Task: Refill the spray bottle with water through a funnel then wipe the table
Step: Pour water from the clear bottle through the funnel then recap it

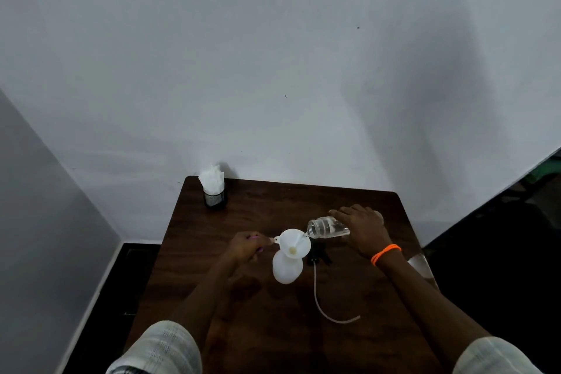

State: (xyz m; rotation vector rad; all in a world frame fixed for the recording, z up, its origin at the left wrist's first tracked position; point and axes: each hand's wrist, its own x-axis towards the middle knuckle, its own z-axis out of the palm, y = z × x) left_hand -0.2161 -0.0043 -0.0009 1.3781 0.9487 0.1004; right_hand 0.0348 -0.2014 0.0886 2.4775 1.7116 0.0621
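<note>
A white spray bottle (287, 269) stands upright in the middle of the dark wooden table (273, 200), with a white funnel (294, 242) seated in its neck. My left hand (247, 247) pinches the funnel's small tab at its left rim. My right hand (362, 229) grips a clear water bottle (326, 227), tipped on its side with its mouth over the funnel's right rim, and a thin stream runs into the funnel. The black spray head (317, 255) lies on the table just right of the bottle, its pale dip tube (321, 304) curving toward me.
A black mesh holder with white tissues (214, 188) stands at the table's far left corner, against the white wall. A pale object (420, 264) sits at the table's right edge. The floor drops away on both sides.
</note>
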